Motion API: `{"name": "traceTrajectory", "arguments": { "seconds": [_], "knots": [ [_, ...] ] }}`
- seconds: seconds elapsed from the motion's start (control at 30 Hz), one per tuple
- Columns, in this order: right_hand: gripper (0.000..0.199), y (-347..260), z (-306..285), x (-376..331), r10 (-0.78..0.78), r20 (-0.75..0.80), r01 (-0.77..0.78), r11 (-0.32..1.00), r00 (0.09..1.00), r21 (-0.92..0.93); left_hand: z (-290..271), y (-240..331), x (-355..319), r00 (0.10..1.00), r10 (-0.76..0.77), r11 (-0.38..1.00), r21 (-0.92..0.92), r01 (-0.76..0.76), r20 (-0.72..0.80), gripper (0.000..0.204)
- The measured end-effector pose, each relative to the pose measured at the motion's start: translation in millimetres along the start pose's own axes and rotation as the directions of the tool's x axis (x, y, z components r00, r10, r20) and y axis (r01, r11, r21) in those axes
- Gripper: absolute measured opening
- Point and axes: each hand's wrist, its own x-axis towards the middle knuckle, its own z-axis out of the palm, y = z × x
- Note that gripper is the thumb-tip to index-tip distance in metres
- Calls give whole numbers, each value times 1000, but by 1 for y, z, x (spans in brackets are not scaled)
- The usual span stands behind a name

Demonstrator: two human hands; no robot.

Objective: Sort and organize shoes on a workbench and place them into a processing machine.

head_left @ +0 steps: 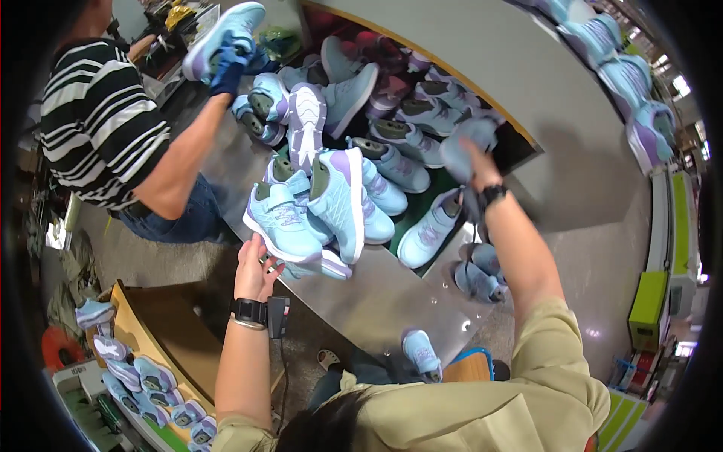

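A pile of light blue sneakers with lilac heels (286,226) stands at the corner of a metal table. My left hand (257,268) is beside the pile's lower left edge, palm up and fingers apart, holding nothing; whether the fingertips touch a shoe I cannot tell. Farther right, my right hand (482,164) grips a sneaker (461,148) over the table's opening; both are smeared by motion, so the exact grip is unclear. Below that hand, one light blue sneaker (431,230) lies in the opening. More sneakers (399,162) fill its far part.
At the left a person in a striped shirt (105,120) holds a sneaker (226,38) in blue-gloved hands. Sneakers (480,273) lie at the metal table's (376,301) near right, another (422,352) by its front edge. Racks of sneakers stand lower left (147,384) and upper right (621,71).
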Motion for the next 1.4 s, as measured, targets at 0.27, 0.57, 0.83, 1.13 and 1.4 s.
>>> {"name": "traceTrajectory", "arguments": {
  "seconds": [0.27,0.57,0.83,1.13,1.4],
  "knots": [
    [44,56,75,24,-604,348,697,636,717,-331,14,0,37,942,-47,997,-35,62,333,62],
    [113,97,115,-273,-267,758,390,920,594,18,17,-30,-42,876,334,922,-312,-228,348,82],
    [93,70,32,-286,19,627,-176,966,779,189,-8,-14,-50,796,553,738,298,-605,245,71],
    [67,5,6,20,182,203,-179,983,962,-33,-14,-75,29,958,-283,942,172,287,-47,79],
    [66,15,84,-38,35,840,39,997,542,-67,-28,-108,39,996,-87,911,-405,70,-23,52]
  ]
}}
